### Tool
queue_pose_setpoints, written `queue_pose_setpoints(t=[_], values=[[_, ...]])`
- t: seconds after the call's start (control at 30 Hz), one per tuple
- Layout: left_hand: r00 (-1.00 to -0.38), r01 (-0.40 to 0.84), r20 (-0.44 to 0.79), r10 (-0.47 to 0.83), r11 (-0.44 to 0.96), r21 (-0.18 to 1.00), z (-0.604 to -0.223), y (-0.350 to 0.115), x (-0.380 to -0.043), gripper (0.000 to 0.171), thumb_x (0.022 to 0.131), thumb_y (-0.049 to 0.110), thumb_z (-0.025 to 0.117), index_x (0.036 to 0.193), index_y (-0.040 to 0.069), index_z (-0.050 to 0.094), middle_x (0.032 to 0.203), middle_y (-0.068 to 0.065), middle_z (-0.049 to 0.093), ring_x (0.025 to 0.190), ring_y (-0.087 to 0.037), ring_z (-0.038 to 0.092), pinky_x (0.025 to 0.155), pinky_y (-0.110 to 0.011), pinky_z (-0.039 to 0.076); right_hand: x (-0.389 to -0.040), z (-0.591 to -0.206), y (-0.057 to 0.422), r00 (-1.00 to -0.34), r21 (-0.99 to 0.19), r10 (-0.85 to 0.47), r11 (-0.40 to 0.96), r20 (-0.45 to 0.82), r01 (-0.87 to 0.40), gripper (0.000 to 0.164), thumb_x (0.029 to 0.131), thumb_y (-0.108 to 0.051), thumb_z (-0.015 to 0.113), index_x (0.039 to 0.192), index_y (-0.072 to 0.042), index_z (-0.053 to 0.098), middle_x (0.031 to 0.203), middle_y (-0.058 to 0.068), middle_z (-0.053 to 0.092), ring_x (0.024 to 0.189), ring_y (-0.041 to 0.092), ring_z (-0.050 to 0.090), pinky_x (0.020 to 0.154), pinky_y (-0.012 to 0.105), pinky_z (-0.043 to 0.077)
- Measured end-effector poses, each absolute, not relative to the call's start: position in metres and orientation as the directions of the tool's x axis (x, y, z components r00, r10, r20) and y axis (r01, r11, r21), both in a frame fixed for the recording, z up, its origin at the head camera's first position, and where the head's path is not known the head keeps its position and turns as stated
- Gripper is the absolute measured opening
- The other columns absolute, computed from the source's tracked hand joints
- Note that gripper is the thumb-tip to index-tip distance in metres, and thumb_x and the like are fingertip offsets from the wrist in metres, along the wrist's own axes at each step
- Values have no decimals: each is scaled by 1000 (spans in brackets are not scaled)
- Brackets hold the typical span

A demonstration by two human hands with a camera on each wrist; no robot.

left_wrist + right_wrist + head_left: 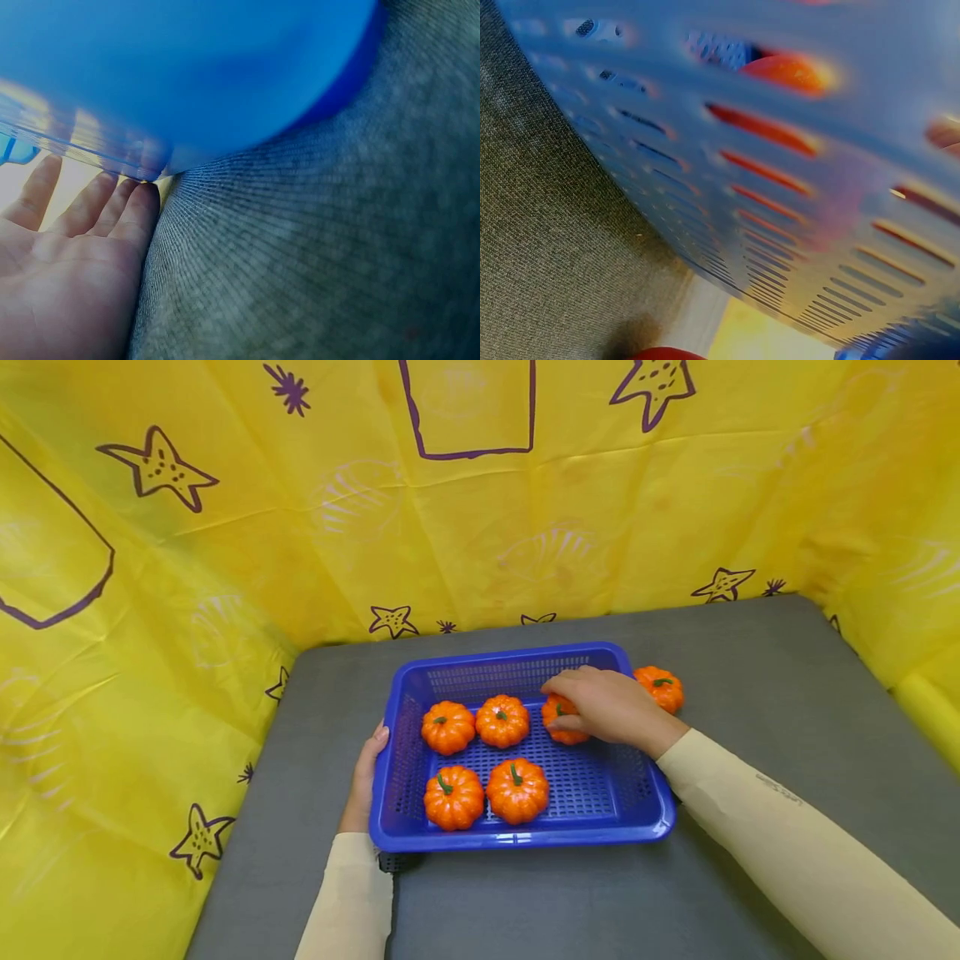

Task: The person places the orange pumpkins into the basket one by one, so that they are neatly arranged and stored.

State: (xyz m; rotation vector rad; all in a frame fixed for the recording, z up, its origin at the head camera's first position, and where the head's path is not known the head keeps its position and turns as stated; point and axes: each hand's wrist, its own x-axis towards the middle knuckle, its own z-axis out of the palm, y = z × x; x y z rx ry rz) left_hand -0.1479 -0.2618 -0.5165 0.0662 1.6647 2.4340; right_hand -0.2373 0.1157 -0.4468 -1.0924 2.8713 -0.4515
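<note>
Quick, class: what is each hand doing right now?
Left hand: open, fingers straight against the blue basket.
Right hand: gripping a pumpkin inside the basket.

Open grey table is seen right of and below the blue basket. Inside, five pumpkins crowd the left and top; the lower-right floor is left bare.

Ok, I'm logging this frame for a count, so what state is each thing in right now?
Blue basket: upright on the grey table, holding five pumpkins.
Left hand: straight fingers against the basket's left wall.
Right hand: inside the basket, gripping a pumpkin.
Gripped pumpkin: back row, right, under the fingers.
Four other pumpkins in the basket: upright, stems up.
Sixth pumpkin: on the table beside the basket's right rim.
</note>
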Motion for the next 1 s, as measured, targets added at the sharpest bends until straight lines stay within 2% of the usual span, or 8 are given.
queue_pose_setpoints(t=[0.23, 0.47, 0.8, 1.0], values=[[-978, -138, -73, 196, -342, 929, -516, -263, -147, 65, 113, 40, 31, 176, 28, 19, 171, -14, 32, 143, -32, 47, 114, -46, 44, -238, -447, 114, -764, -292, -643, 722, 51, -628, 53, 97, -40, 85, 139, -11, 73, 133, 6, 73, 121, 33, 67, 97, 54, 55], [-980, -145, -87, 180, -342, 928, -517, -263, -147, 65, 113, 41, 32, 175, 27, 21, 168, -13, 37, 140, -30, 50, 112, -45, 46, -239, -449, 115, -783, -324, -619, 728, 67, -604, 52, 97, -37, 86, 140, -11, 72, 135, 7, 72, 123, 33, 65, 99, 54, 54], [-977, -148, -83, 196, -345, 927, -514, -263, -146, 64, 113, 41, 32, 175, 29, 22, 169, -13, 35, 141, -32, 49, 114, -46, 45, -238, -449, 121, -806, -493, -570, 661, 159, -565, 49, 98, -24, 84, 141, -4, 70, 136, 12, 71, 131, 36, 62, 110, 55, 47], [-975, -155, -85, 206, -354, 922, -515, -263, -146, 63, 114, 42, 33, 175, 31, 23, 171, -13, 34, 143, -34, 47, 115, -47, 44, -238, -452, 127, -820, -621, -523, 568, 234, -540, 51, 99, -24, 84, 142, -2, 68, 132, 12, 73, 123, 34, 66, 102, 56, 52]])
